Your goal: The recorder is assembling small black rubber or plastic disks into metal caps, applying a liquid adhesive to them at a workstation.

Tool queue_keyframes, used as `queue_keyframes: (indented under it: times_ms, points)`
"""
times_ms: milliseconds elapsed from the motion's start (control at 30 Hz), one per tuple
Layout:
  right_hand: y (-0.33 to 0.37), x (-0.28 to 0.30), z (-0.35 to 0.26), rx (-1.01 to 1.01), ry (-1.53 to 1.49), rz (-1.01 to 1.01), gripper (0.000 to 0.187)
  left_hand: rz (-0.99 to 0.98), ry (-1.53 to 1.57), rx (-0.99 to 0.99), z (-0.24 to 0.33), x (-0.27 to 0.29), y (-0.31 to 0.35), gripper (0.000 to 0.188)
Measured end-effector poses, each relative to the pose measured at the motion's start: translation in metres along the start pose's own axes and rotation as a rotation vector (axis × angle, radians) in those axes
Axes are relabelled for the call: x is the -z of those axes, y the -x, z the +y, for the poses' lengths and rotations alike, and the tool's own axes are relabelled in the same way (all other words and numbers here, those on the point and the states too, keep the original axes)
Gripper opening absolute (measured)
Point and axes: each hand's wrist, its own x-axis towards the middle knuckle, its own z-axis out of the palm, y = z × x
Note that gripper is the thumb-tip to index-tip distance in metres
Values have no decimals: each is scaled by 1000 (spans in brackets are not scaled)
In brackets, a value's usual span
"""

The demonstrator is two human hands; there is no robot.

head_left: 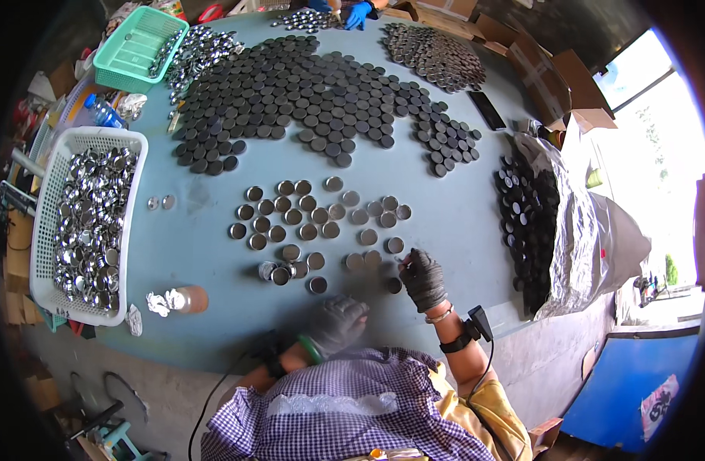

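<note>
My right hand (423, 282), in a dark grey glove, is at the near edge of a loose group of shallow round metal caps (308, 230). Its fingers are pinched together; a small pale bit shows at their tips, too small to name. One cap (393, 286) lies just left of this hand, and another cap (395, 245) sits just beyond the fingertips. My left hand (333, 326), also gloved in grey, hovers low near the table's front edge, smeared by motion, so its fingers do not read clearly. A few caps are stacked or leaning together (279, 274) farther left.
Dark round discs (291, 92) cover the far table. A white basket (133, 223) of shiny metal pieces stands left, beside a jar (191, 300) with white crumpled material. A green basket (126, 58), blue-gloved co-worker's hand (359, 14), black phone-like slab (487, 111) and silver bag (575, 238) surround.
</note>
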Motion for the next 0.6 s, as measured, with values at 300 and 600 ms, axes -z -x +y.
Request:
queue_keyframes:
  times_ms: [300, 600]
  points:
    - [31, 15, 7, 341, 201, 116, 27, -31, -9, 7, -5, -2, 5, 25]
    - [25, -9, -17, 469, 148, -64, 25, -4, -134, 24, -2, -2, 12, 27]
